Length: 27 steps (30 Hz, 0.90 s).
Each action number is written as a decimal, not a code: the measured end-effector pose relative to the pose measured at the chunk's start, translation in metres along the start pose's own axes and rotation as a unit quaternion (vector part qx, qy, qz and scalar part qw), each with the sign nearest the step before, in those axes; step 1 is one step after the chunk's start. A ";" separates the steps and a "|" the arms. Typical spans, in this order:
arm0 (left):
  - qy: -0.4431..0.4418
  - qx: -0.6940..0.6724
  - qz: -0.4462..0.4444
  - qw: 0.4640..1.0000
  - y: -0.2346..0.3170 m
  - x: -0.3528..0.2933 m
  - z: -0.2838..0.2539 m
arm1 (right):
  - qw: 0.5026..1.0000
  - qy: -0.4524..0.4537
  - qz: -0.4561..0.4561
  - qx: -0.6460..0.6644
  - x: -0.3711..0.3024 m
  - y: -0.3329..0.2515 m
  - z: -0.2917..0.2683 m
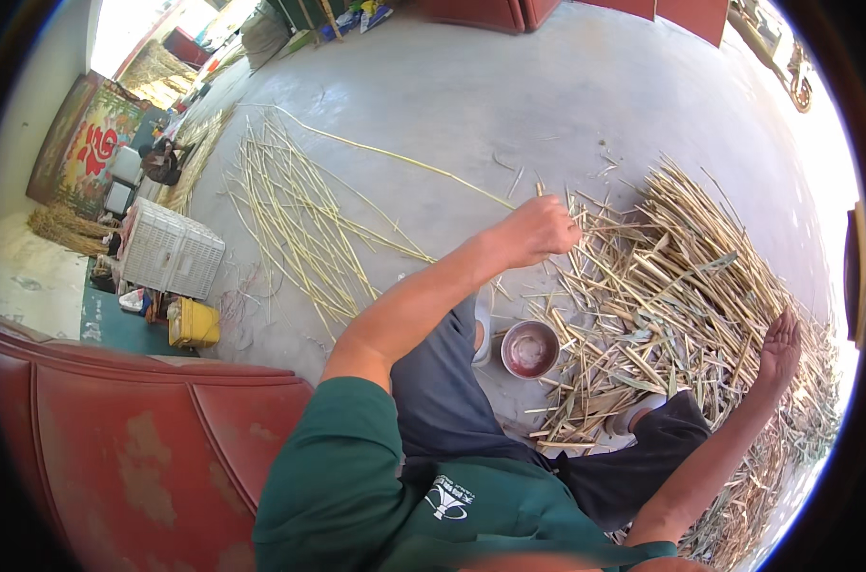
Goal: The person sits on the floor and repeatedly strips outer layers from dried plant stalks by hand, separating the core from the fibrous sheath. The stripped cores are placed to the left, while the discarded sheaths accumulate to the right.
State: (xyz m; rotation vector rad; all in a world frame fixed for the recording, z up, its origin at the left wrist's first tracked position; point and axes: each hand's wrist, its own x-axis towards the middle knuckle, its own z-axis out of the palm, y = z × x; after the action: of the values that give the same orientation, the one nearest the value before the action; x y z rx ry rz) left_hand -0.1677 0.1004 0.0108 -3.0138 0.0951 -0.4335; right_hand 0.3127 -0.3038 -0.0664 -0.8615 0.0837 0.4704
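My left hand [543, 232] is closed in front of me, its fingers wrapped round the end of one long, pale peeled reed stalk [423, 166]. The stalk runs from my fist to the far left, above the floor or lying along it; I cannot tell which. Off to the right, my right hand [781, 348] has its fingers stretched out. It is over or beside a big heap of dry reeds [690, 238], and I see nothing in it. Between my feet and near the heap stands a reddish-brown bowl [530, 349], with a whitish patch inside.
Long pale stalks [295, 205] lie spread on the concrete floor [433, 95] at left. Broken pieces and leaves [633, 348] surround my right foot. A white crate [173, 248], a yellow bucket [194, 322] and a red padded seat [147, 439] are at left. Another person [163, 160] sits farther back.
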 end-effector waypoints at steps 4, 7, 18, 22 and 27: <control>-0.043 0.020 -0.063 0.997 -0.049 -0.093 -0.001 | 0.999 -0.027 0.026 -0.034 -0.011 0.022 0.035; -0.127 0.083 -0.188 0.970 -0.091 -0.207 -0.016 | 0.997 -0.019 0.031 -0.062 -0.009 0.026 0.036; -0.386 0.009 -0.486 0.784 -0.044 -0.301 -0.065 | 0.949 0.046 0.059 -0.306 0.128 0.129 -0.071; -0.083 -0.034 -0.297 0.951 -0.010 -0.146 -0.063 | 0.854 -0.020 0.095 -0.511 0.067 0.248 -0.072; -0.144 -0.150 -0.160 0.965 0.064 0.006 -0.031 | 0.620 -0.100 0.044 -0.777 -0.050 0.334 -0.012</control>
State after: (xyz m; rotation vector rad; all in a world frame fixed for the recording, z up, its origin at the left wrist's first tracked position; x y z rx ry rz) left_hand -0.1739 0.0337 0.0350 -3.3607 -0.3873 0.0086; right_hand 0.1254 -0.1455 -0.2986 -2.5356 -0.6091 0.6962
